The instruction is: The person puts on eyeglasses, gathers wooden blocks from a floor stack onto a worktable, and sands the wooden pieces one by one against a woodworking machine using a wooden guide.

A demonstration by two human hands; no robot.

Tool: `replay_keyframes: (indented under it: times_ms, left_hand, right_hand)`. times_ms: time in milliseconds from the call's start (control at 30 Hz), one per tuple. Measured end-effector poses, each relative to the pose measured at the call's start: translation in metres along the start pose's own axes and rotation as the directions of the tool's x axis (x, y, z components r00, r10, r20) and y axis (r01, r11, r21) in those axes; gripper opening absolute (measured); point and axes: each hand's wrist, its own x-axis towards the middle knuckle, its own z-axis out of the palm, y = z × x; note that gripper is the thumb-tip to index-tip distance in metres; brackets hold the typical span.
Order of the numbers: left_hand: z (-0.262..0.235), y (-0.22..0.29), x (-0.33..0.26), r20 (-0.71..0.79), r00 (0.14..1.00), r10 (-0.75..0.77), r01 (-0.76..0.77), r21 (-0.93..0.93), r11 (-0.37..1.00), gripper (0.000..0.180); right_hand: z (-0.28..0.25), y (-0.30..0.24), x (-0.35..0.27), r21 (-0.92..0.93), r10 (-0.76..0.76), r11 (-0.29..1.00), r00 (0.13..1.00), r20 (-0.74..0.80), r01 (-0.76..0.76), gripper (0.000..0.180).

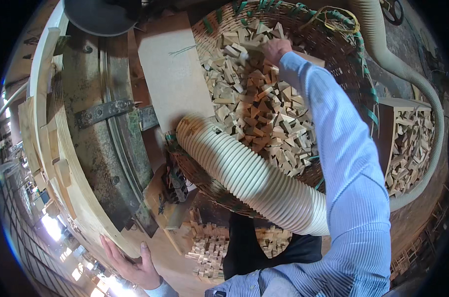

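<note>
Over the far side of a round wicker basket (350, 57), my right hand (276, 51) is closed around what looks like a wooden strip (308, 58). It sticks out on both sides of the fist, and its left part is blurred. Beneath lie many small wood offcuts (286, 123), pale with a reddish-brown band through the middle. At lower left my left hand (133, 270) rests on the near end of a long pale wooden board (93, 210). Its fingers are stretched out and the thumb stands apart.
A ribbed hose (249, 171) crosses the basket's near side. Left of the basket are a pale panel (172, 69) and a worn metal machine bed (96, 158). A thinner hose (407, 74) curves around a box of offcuts (410, 148) at right. Stacked wood blocks (209, 255) lie by my feet.
</note>
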Motion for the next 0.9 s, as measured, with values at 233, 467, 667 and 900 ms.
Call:
replay_keyframes:
  times_ms: [233, 467, 667, 900]
  left_hand:
    - [-0.004, 0.004, 0.004, 0.000, 0.999, 0.037, -0.037, 0.009, 0.999, 0.085]
    - [-0.007, 0.000, 0.005, 0.010, 0.999, 0.052, -0.053, 0.090, 0.995, 0.084]
    - [-0.007, 0.002, 0.003, 0.026, 0.999, 0.025, -0.027, 0.068, 0.997, 0.078]
    - [0.001, -0.001, 0.002, 0.013, 0.998, 0.059, -0.059, 0.003, 0.998, 0.076]
  right_hand:
    - [0.027, 0.046, -0.131, -0.392, -0.396, 0.834, 0.916, 0.065, 0.388, 0.028]
    - [-0.020, 0.073, -0.201, -0.339, -0.464, 0.781, 0.851, 0.248, 0.525, 0.018]
    - [-0.057, 0.024, -0.057, -0.321, -0.175, 0.943, 0.952, -0.251, 0.089, 0.032]
    - [0.014, -0.014, -0.018, -0.380, 0.158, 0.909, 0.985, -0.070, -0.173, 0.030]
